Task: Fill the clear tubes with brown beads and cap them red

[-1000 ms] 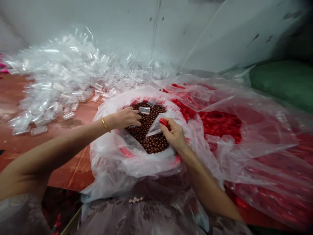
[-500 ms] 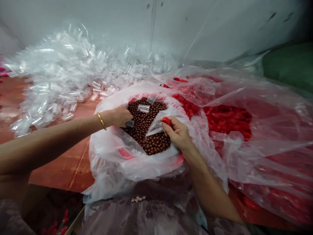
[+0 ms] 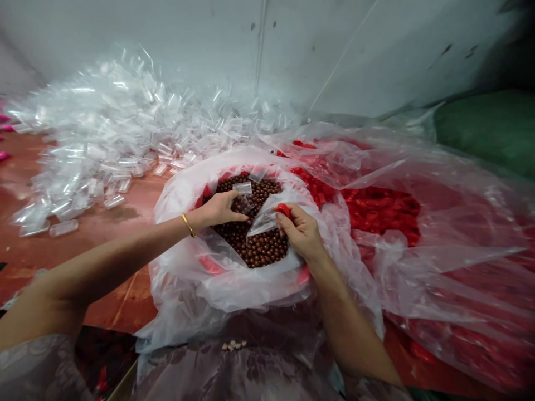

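My left hand (image 3: 221, 209) reaches over brown beads (image 3: 265, 248) in a bag-lined container, its thumb and forefinger spread apart. Just off those fingertips, a clear tube (image 3: 242, 188) lies on the beads. Another clear piece shows faintly between the fingertips; whether they touch it I cannot tell. My right hand (image 3: 303, 229) pinches a red cap (image 3: 283, 210) above the right side of the beads. A fold of the white plastic bag (image 3: 179, 278) hangs into the beads beside that cap.
Clear tubes (image 3: 112, 122) are heaped on the red-brown table (image 3: 117, 295) at the left and back. On the right a large clear bag (image 3: 418, 267) holds many red caps (image 3: 384, 211). A grey wall (image 3: 209, 44) stands behind, with a green sack (image 3: 485, 131) at far right.
My left hand has moved right over the beads, its thumb and forefinger now spread; a dark tube was by its fingertips before. My right hand keeps the red cap in nearly the same place.
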`<state>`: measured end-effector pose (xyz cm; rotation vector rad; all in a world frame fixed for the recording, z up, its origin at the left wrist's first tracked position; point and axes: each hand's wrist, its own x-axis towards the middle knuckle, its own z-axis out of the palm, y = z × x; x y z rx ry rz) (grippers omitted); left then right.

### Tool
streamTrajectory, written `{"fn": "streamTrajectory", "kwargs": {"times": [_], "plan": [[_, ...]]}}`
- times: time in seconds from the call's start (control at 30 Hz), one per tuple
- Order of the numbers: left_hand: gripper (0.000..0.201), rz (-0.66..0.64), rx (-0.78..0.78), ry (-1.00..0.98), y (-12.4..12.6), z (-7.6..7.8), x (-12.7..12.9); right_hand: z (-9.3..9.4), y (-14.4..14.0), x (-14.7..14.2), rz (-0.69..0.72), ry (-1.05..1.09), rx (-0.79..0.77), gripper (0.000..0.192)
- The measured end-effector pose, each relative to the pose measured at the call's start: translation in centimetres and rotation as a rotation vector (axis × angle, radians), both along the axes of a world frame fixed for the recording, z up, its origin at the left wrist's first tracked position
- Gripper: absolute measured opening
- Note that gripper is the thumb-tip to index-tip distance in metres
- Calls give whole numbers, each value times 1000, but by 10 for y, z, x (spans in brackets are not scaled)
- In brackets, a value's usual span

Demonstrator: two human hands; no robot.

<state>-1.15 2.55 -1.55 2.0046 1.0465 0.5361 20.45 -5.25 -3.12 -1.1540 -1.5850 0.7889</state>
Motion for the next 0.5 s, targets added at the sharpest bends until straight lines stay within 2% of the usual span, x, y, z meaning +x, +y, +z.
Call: {"fn": "streamTrajectory", "kwargs": {"times": [0.07,0.17,0.3,0.5], "plan": [[45,-13,-160,-269,-5,0,0,-1,0,0,-15,-3,1,26],[47,2,-330,-498,-18,5,1,-1,-2,-1,-50,-14,1,28],[47,-25,-511,-556,-37,11,-2,11,-7,-4,-54,-12,-25,33],[48,-50,-527,-571,-50,5,-9,37,-2,-27,78,-2,-166,40]]}}
